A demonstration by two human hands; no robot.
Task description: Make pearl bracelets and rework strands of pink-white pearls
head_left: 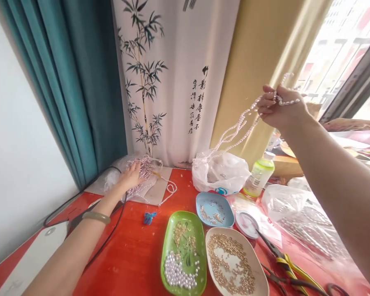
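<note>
Several bead strands (242, 122) slope down-left to the plastic bag (231, 169) from the right hand (280, 105), fingers clamped on them; the left hand (131, 177), fingers parted, touches a bead bundle (146, 167).

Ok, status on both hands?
Right hand raised, holding pearl strands that trail to the plastic bag. Left hand on the beaded pile. Bottle beside the bag.

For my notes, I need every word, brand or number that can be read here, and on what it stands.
"竹影": start of the writing on the white curtain; the rest is too blurred.
Green bottle: label too small to read.
White bag: blue mark, no readable letters.
</note>
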